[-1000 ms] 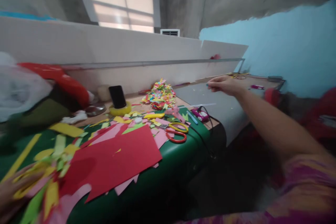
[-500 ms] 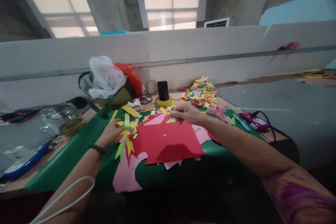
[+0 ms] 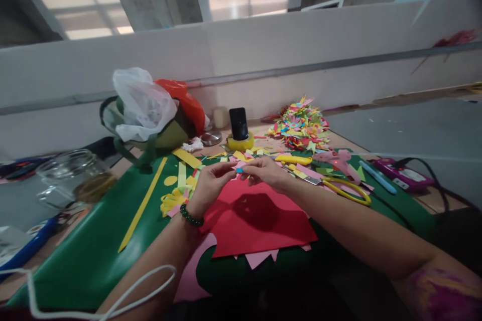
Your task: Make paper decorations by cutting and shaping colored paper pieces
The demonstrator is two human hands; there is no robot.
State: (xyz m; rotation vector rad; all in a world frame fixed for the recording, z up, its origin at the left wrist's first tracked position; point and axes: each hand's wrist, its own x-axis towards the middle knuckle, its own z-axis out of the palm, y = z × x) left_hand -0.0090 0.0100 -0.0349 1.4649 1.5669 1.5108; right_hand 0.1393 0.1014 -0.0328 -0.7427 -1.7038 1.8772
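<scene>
Over the far edge of a red paper sheet [image 3: 263, 233], my two hands meet fingertip to fingertip. A small blue piece [image 3: 239, 170], perhaps paper, is pinched between them. My left hand [image 3: 211, 185] is closed on its left end, and my right hand [image 3: 265, 173] grips it from the right. Beneath the red sheet, pink paper [image 3: 194, 271] sticks out at the front. Just left of my left hand lies a yellow paper flower [image 3: 173, 200] with cut strips. Yellow-handled scissors [image 3: 348, 190] rest beyond my right forearm.
Behind are a yellow tape roll [image 3: 240, 143] with a phone [image 3: 238, 124], and a heap of coloured paper pieces [image 3: 299, 125]. A pink glue gun [image 3: 341, 163] and yellow cutter [image 3: 293, 159] lie right. A bag [image 3: 165, 133] stands left on the green mat [image 3: 94, 241].
My left hand has left the paper flower and strips and moved right to join my right hand at the blue piece. The view has tilted down and closer.
</scene>
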